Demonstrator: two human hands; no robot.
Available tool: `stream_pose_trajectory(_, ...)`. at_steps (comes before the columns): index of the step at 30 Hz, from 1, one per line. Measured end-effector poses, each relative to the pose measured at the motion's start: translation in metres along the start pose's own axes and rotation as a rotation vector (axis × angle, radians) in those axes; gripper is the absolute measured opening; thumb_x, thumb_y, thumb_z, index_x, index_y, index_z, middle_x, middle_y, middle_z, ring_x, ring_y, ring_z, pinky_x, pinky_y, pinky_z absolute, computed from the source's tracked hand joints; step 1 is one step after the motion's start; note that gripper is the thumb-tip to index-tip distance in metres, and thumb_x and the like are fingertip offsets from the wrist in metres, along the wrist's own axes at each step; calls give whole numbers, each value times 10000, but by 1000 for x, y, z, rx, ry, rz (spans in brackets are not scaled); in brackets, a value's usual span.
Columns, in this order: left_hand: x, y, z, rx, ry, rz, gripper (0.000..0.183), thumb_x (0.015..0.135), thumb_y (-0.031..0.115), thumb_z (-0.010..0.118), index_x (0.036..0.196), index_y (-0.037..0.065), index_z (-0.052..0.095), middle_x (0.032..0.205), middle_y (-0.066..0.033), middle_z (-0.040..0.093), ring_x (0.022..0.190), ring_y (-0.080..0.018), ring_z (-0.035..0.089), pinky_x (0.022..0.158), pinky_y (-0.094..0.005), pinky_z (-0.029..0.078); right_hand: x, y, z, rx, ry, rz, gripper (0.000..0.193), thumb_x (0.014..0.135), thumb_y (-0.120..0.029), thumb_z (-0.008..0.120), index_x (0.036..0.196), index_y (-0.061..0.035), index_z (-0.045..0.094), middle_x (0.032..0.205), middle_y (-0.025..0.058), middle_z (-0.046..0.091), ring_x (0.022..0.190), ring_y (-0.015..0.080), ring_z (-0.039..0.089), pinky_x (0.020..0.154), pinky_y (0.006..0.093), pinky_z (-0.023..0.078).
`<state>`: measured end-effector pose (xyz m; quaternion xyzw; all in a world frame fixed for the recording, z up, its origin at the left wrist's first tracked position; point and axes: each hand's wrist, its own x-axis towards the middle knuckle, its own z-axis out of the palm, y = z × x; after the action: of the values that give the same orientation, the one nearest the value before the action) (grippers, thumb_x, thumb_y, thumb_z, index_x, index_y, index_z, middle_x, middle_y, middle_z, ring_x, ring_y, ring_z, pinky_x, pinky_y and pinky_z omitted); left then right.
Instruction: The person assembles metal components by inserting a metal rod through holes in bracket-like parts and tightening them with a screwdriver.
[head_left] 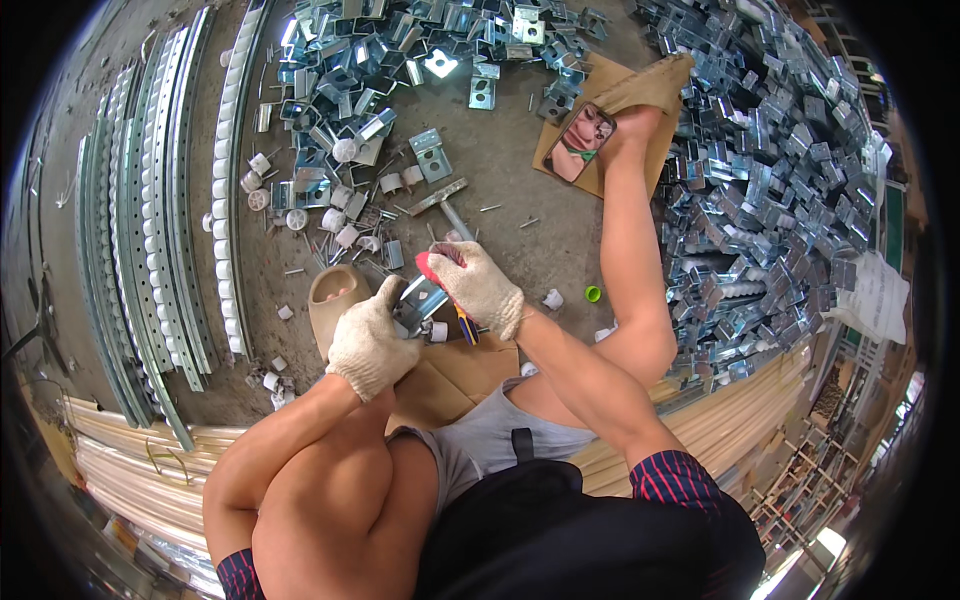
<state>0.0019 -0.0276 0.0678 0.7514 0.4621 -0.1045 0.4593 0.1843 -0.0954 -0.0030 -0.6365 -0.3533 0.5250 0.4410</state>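
Wearing a white knit glove, my left hand [372,335] is closed on a shiny metal bracket [422,302], held above my lap. My right hand [472,282], gloved in white with red on the finger side, is curled at the bracket's far end. Yellow-and-dark handles of what look like pliers [467,327] stick out below the right hand; their jaws are hidden. Just beyond that hand a hammer [440,197] shows its metal head, with its handle running behind the fingers. A white plastic roller [438,331] sits beside the bracket's lower edge.
Loose brackets [430,155] and white rollers [297,219] litter the concrete ahead. A large bracket heap [760,180] rises at right. Long roller rails [228,180] lie at left. A phone [580,142] leans by my foot on cardboard [640,95]. A green cap [593,294] lies near my knee.
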Motion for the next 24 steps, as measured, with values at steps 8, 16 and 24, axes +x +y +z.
stream_pose_trajectory(8, 14, -20, -19, -22, 34, 14, 785, 698, 247, 850, 1418, 55, 602, 1142, -223, 754, 1104, -394, 730, 980, -452, 564, 9, 5, -21, 211, 132, 165, 302, 1085, -316, 624, 1220, -47, 646, 942, 56, 700, 830, 143, 642, 763, 331, 540)
stream_pose_trajectory(16, 32, -33, -37, -33, 73, -71, 809, 691, 303, 841, 1434, 84, 606, 1182, -245, 748, 1116, -412, 723, 978, -453, 566, 1, 62, -6, -968, 209, 320, 627, 979, -267, 665, 1517, -66, 414, 1306, 228, 651, 1142, 410, 688, 949, 511, 569)
stream_pose_trajectory(24, 35, -38, -45, -45, 28, -43, 911, 689, 287, 846, 1509, 16, 554, 1303, -243, 716, 1232, -360, 693, 1051, -397, 532, -68, 18, -50, 280, 97, 286, 372, 1069, -38, 523, 1433, -49, 598, 931, -7, 624, 720, 78, 537, 673, 260, 513)
